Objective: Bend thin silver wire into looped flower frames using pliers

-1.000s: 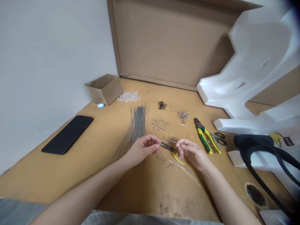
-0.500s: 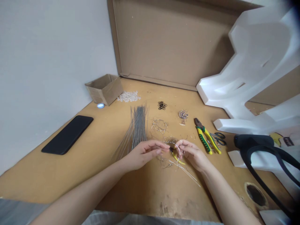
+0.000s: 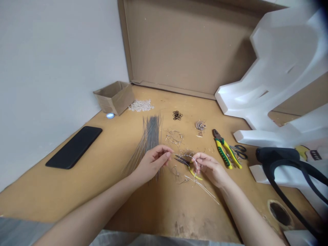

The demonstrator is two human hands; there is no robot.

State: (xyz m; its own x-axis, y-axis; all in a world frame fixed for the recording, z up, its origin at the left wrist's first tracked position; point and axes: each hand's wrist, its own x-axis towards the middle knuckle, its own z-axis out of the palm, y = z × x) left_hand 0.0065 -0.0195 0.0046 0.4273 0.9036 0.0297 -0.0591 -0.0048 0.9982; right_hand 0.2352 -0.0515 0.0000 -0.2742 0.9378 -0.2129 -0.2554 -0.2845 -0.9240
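My right hand point(image 3: 208, 168) is closed, pinching a thin wire loop point(image 3: 189, 153) that curves above the table. Left of it, my left hand point(image 3: 153, 162) pinches with thumb and forefinger at what looks like the end of the same thin wire. Between the hands lie needle-nose pliers point(image 3: 183, 161) with dark jaws and yellow handles, partly covered by the right fingers. A bundle of straight grey wires point(image 3: 153, 131) lies behind and under my left hand. Several loose wire pieces point(image 3: 205, 189) lie just in front of the pliers.
Green-and-yellow pliers point(image 3: 222, 148) and scissors point(image 3: 239, 151) lie at the right. Farther back are wire loops point(image 3: 174, 136), black rings point(image 3: 177, 115), a metal coil pile point(image 3: 200, 125) and clear small pieces point(image 3: 140, 105). A cardboard box point(image 3: 115, 99) and black phone point(image 3: 74, 147) stand left; white foam point(image 3: 279, 61) borders the right.
My left hand has moved left, away from my right hand, and its fingers have curled into a pinch. The jaws of the needle-nose pliers now show. My right hand has barely moved.
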